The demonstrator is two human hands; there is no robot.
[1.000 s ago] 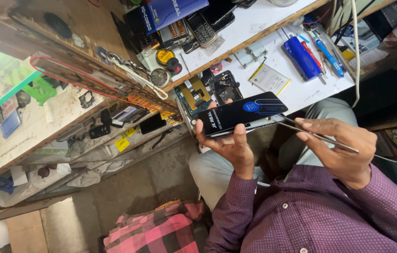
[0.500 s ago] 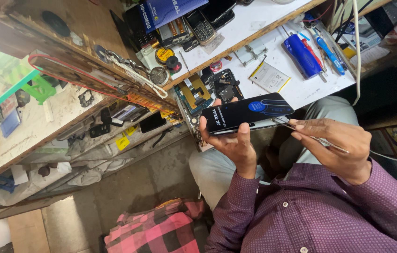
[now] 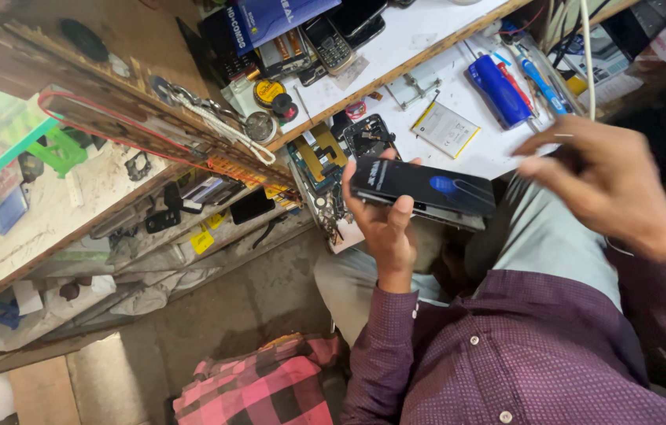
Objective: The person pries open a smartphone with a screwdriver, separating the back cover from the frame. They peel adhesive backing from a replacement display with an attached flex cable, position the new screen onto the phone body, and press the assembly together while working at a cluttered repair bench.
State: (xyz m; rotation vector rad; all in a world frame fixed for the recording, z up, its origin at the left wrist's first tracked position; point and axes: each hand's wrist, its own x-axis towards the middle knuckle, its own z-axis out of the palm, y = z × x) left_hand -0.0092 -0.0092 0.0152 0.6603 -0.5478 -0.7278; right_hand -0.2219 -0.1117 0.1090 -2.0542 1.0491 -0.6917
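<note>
Head view: left hand (image 3: 384, 228) grips a dark, glossy, blue-marked phone (image 3: 423, 187).

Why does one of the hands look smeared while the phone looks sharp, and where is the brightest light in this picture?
In the head view, the right hand is streaked by motion blur, so what it grips is hard to tell; the left hand and the dark phone it holds are crisp. The white worktop and the left edge are brightest, nearly washed out, while the floor lies in dimmer shade.

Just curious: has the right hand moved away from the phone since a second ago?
Yes. The right hand has lifted off the phone, up toward the blue tool on the workbench.
</note>
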